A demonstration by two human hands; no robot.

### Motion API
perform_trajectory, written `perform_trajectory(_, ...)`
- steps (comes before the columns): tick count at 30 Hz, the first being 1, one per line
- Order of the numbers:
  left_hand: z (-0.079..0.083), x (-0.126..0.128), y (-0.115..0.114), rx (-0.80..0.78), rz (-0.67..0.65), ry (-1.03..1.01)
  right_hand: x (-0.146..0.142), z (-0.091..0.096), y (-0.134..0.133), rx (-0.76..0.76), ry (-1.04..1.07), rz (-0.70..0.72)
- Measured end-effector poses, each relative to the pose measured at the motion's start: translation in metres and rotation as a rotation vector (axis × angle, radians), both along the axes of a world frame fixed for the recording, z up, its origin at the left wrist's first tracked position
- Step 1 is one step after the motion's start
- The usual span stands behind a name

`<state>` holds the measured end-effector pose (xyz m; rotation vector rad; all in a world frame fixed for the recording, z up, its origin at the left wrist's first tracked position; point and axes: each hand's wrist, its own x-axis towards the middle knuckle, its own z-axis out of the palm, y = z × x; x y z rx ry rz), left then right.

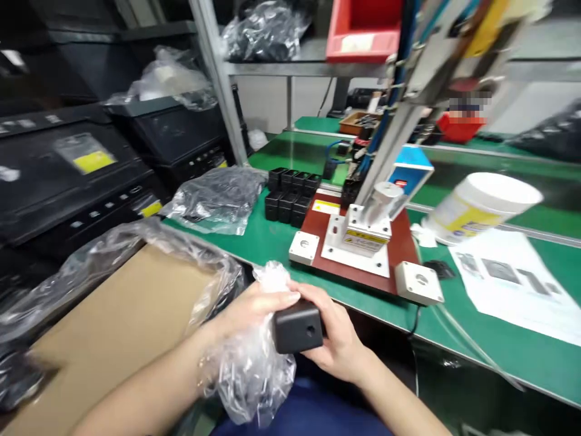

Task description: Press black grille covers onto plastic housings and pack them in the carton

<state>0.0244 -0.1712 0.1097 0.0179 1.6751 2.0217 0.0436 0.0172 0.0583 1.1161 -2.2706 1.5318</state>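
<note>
A black plastic case (296, 330) with a small hole in its end face is held low in front of me, over my lap. My right hand (339, 330) wraps around its right side, fingers closed on it. My left hand (267, 301) is closed on a crumpled clear plastic bag (256, 375), its thumb resting at the top edge of the case. Part of the bag pokes up above that hand and the rest hangs below. The left fingers are mostly hidden behind the bag and case.
A press fixture (363, 242) on a brown base with two button boxes stands on the green bench (254, 254). Black cases (290, 197) are grouped beside it. A carton sheet (131, 303) lies left, a white tub (485, 206) and printed paper (521, 278) right.
</note>
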Motion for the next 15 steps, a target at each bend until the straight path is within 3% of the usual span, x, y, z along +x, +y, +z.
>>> perform_trajectory(3, 0.000, -0.007, 0.030, 0.084, -0.152, -0.053, 0.017, -0.009, 0.017, -0.272, -0.329, -0.178)
perform_trajectory(5, 0.000, -0.010, 0.036, 0.085, -0.204, -0.045, 0.028, -0.016, 0.024, -0.566, -0.617, -0.266)
perform_trajectory(9, -0.008, -0.012, 0.036, 0.050, -0.214, -0.051, 0.036, -0.017, 0.029, -1.134, -1.145, -0.170)
perform_trajectory(11, -0.016, -0.011, 0.036, 0.017, -0.230, -0.078, 0.034, -0.014, 0.031, -1.264, -1.297, -0.091)
perform_trajectory(15, -0.029, -0.009, 0.036, -0.028, -0.232, -0.081, 0.035, -0.009, 0.029, -1.329, -1.424, -0.030)
